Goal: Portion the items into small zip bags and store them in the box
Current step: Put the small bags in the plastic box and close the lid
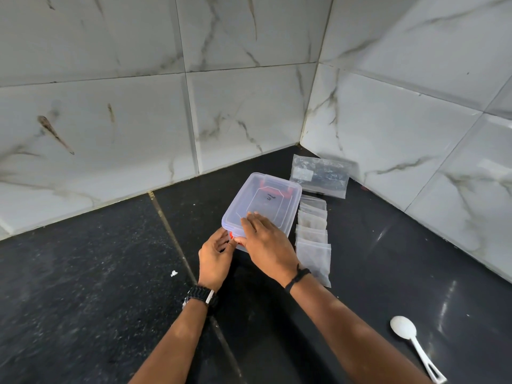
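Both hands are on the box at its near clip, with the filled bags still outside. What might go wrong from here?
1. The right hand lies flat on the lid while the left hand works the orange clip; pressing down may keep it from releasing.
2. The filled zip bags lie close beside the box; a sliding box could scatter them.

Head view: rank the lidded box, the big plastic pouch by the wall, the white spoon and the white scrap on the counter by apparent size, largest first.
1. Lidded box
2. Plastic pouch
3. White spoon, though nearness to the camera inflates it
4. White scrap
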